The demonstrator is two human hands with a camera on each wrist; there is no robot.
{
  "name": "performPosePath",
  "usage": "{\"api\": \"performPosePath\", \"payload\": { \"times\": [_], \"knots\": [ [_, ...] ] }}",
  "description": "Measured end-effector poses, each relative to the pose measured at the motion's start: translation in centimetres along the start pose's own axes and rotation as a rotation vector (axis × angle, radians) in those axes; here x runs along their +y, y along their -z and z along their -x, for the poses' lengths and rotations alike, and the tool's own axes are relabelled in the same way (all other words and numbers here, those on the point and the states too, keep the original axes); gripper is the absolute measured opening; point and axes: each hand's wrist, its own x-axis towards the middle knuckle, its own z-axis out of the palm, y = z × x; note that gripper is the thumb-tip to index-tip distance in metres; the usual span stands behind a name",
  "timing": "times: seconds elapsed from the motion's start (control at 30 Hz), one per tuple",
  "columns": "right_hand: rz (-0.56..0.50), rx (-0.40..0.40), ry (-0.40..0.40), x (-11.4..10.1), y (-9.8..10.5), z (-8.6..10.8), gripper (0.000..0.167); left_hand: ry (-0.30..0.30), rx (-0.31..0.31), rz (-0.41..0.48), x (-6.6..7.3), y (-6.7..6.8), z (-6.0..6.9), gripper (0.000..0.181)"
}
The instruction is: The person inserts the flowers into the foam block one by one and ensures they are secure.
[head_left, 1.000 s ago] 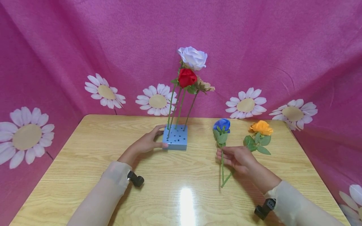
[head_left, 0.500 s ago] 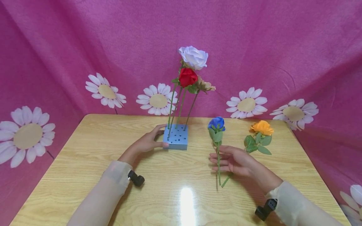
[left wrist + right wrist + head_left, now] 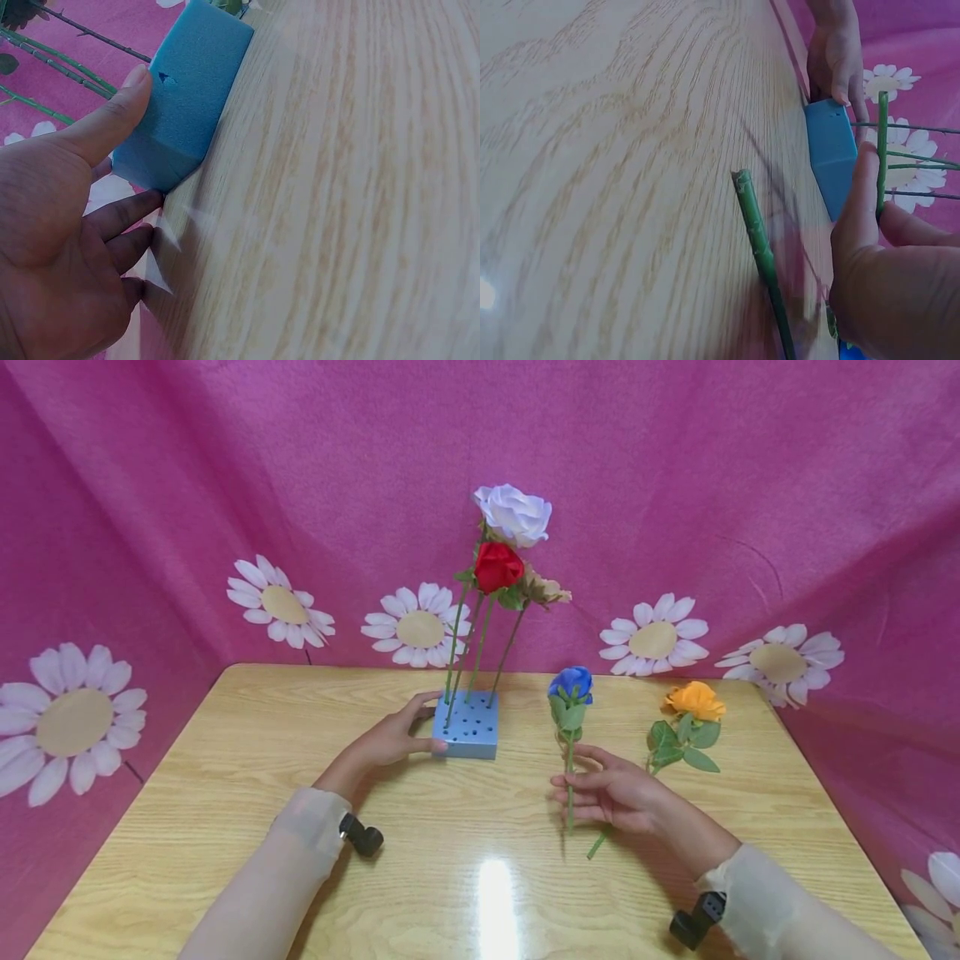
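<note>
My right hand (image 3: 618, 792) pinches the green stem of a blue artificial rose (image 3: 572, 685) between thumb and fingers, flower head pointing away. In the right wrist view the stem's cut end (image 3: 883, 112) sticks out past the fingers. At the middle of the table my left hand (image 3: 386, 739) holds the left side of a light blue foam block (image 3: 474, 749) full of holes. Its thumb (image 3: 120, 112) lies against the block near a corner, and other fingers touch the side. Standing in the block are a white rose (image 3: 513, 514), a red rose (image 3: 498, 567) and a beige flower (image 3: 546, 587).
An orange rose (image 3: 695, 700) lies on the wooden table (image 3: 420, 877) at the right, its stem (image 3: 597, 845) passing under my right hand. Behind the table hangs a pink cloth (image 3: 337, 485) printed with daisies. Each forearm carries a small black camera (image 3: 362, 835).
The blue rose has moved left and up off the table with my right hand, its stem now away from the orange rose's stem. My fingers have shifted on the stem. The left hand stays on the block.
</note>
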Motion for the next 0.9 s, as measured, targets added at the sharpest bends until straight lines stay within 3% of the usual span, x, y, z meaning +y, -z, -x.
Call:
{"api": "performPosePath", "payload": {
  "times": [0.3,0.6,0.9],
  "knots": [
    [0.039,0.001,0.111,0.1,-1.1,-0.4,0.032,-0.014,0.000,-0.010,-0.2,0.0,0.0,0.092],
    [0.136,0.098,0.256,0.1,-2.9,-1.0,0.013,-0.026,-0.002,-0.009,0.0,0.0,0.2,0.091],
    [0.242,0.235,0.458,-0.3,-5.4,-2.3,0.009,-0.033,-0.001,-0.007,-0.1,0.0,0.1,0.091]
  ]
}}
